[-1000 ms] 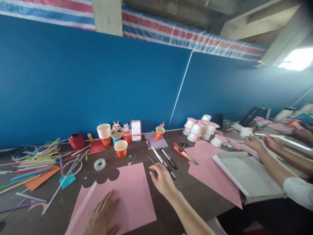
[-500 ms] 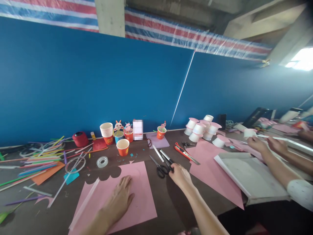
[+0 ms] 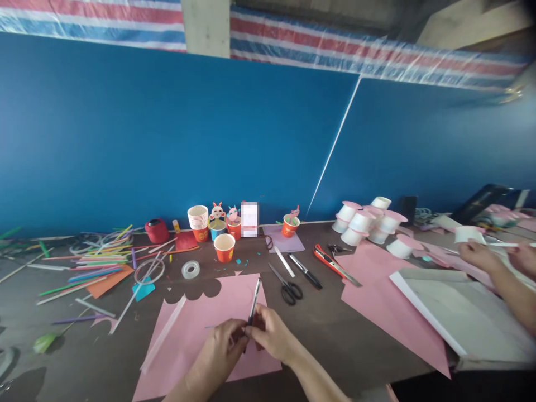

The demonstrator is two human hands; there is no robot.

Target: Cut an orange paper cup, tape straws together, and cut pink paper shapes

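Over the sheet of pink paper (image 3: 188, 346), a slim dark pen (image 3: 254, 298) is held between both hands, its upper end pointing away from me. My right hand (image 3: 274, 335) is closed around the pen's middle. The fingers of my left hand (image 3: 220, 349) pinch its lower end, where the contact is partly hidden. Scalloped cuts run along the sheet's far left edge. A pale translucent strip (image 3: 163, 335) lies across its left side. Right of the paper rest black-handled scissors (image 3: 288, 289), a white stick (image 3: 285, 262), a black marker (image 3: 305, 272) and a red utility knife (image 3: 335, 265).
Colourful straws (image 3: 96, 268) and a tape roll (image 3: 191, 269) lie to the left. Paper cups (image 3: 224, 247) stand along the blue wall (image 3: 209, 128). White cups with pink discs (image 3: 355, 226), more pink paper (image 3: 389, 301), a cardboard tray (image 3: 464, 312) and a co-worker's hands (image 3: 481, 257) are rightward.
My right hand has lifted the pen from beside the marker and brought it left over the pink paper. My left hand has risen off the sheet to meet it. The view has shifted leftward.
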